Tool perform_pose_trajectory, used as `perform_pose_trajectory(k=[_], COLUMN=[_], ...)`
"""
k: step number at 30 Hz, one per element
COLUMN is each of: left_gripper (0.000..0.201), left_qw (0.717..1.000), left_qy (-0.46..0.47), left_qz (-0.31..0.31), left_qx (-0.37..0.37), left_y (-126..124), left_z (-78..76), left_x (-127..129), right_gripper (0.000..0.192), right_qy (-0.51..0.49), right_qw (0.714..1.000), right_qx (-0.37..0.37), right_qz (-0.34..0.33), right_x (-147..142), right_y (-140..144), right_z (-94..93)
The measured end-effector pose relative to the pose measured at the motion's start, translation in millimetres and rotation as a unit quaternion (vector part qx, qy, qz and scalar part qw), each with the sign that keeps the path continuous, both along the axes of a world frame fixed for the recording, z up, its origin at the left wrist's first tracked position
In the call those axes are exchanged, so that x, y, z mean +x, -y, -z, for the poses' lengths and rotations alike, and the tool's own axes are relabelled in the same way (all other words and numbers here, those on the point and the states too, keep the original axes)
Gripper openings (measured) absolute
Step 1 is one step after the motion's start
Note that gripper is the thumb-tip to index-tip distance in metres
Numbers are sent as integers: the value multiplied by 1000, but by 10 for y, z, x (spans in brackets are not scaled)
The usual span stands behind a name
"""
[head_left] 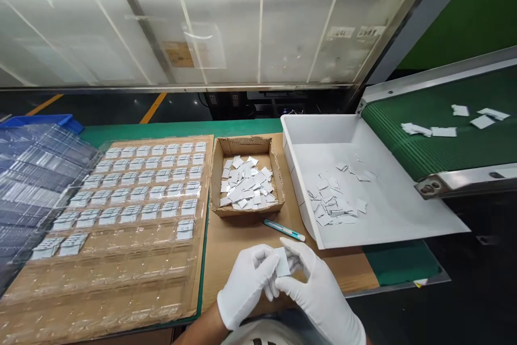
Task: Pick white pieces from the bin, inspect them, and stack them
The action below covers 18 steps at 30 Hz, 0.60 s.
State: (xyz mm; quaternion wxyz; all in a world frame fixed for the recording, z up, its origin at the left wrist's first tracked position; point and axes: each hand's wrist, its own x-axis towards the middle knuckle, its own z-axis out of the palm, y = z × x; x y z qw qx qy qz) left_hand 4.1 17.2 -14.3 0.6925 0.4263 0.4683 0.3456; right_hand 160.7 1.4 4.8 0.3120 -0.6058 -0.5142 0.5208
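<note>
Both hands wear white gloves and meet at the table's near edge. Between them is a small pale rectangular piece (282,262), thin and flat. My left hand (248,277) pinches its left side with thumb and fingers. My right hand (309,280) is closed on its right side, thumb at the lower edge. Just beyond the hands lies a teal utility knife (284,230). A cardboard box (247,211) behind it holds a loose heap of similar white pieces (246,183).
On the left, a clear compartment tray (133,243) carries rows of stacked pieces, beside many stacked plastic trays (36,173). A white bin (388,221) with scattered pieces stands right, under the end of a green conveyor belt (444,103) bearing several pieces. A framed translucent panel (226,22) hangs ahead.
</note>
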Motion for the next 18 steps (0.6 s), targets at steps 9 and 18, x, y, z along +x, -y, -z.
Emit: perform_pose_trajectory(k=[9, 18], left_gripper=[31, 29], left_qw=[797, 870], left_qy=[-504, -305], left_qz=[-64, -140], left_qx=[327, 362], left_y=[-1062, -414], left_z=[-504, -152], left_x=[-423, -304], right_gripper=[21, 21], right_qy=[-21, 341], right_qw=[991, 933], right_qx=[125, 118], right_qz=[-37, 5], right_x=[84, 916], right_y=[96, -897], right_z=[-157, -221])
